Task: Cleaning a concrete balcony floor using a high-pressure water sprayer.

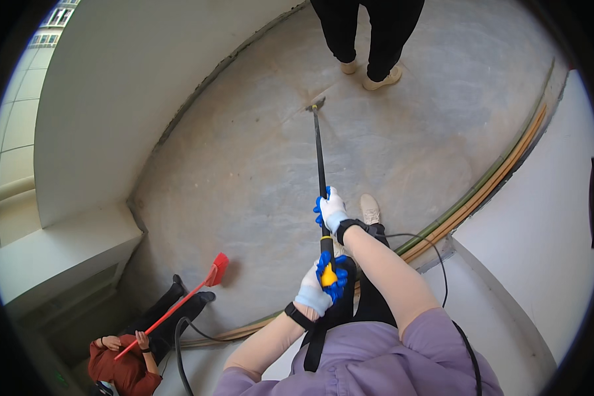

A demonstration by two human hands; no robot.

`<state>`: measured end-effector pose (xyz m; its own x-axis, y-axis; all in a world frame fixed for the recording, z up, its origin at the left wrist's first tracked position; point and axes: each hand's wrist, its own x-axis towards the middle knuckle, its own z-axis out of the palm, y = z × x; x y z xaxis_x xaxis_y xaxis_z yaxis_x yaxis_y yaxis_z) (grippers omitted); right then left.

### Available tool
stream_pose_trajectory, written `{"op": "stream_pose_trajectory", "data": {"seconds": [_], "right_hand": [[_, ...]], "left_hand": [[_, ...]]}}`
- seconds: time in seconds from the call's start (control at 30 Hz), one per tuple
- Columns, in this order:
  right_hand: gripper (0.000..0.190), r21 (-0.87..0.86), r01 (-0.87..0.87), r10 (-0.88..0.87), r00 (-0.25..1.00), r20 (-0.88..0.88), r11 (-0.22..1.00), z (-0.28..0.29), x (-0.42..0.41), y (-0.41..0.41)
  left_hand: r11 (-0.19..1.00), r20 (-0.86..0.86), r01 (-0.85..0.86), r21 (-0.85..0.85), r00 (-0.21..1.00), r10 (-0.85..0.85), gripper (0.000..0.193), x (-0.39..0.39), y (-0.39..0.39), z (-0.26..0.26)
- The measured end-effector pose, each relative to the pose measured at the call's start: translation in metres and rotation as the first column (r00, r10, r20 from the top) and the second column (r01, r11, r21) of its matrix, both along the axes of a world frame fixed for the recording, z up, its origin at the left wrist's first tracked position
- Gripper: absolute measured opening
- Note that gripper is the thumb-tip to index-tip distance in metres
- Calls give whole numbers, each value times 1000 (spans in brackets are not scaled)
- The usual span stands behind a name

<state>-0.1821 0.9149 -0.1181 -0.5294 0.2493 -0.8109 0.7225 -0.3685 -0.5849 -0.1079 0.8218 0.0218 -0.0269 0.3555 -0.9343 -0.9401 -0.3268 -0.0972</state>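
A long black pole [320, 158] with yellow collars runs away from me, and its dark, wide blade-like head [316, 104] rests on the grey concrete floor [257, 163]. It looks like a floor scraper. My right hand [332, 207], in a white glove with blue coated fingers, is wrapped around the pole partway along. Closer to my body, my left hand [313, 283] grips the thick rear handle in a matching glove. The handle's yellow end [328, 275] shows between the fingers. Both wrists wear black straps.
Another person's legs [371, 34] stand just beyond the scraper head. At lower left, a person in a red top [123, 364] holds a red broom [218, 270]. Bamboo poles [455, 220] line the right wall. Black cables [443, 267] hang by my arms.
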Motion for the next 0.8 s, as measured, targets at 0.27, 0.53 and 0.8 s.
{"op": "stream_pose_trajectory", "data": {"seconds": [0.27, 0.53, 0.8], "right_hand": [[42, -204, 100, -85, 993, 79, 974, 24, 36, -8], [34, -81, 19, -18, 1000, 16, 997, 4, -7, -4], [43, -290, 113, -88, 991, 96, 950, 30, 46, -12]], "left_hand": [[998, 147, -6, 58, 989, -2, 46, 20, -5, 41], [996, 46, -25, -83, 999, 29, 43, -10, 8, 25], [996, 151, -52, 67, 988, 42, 45, 26, 2, 63]]}}
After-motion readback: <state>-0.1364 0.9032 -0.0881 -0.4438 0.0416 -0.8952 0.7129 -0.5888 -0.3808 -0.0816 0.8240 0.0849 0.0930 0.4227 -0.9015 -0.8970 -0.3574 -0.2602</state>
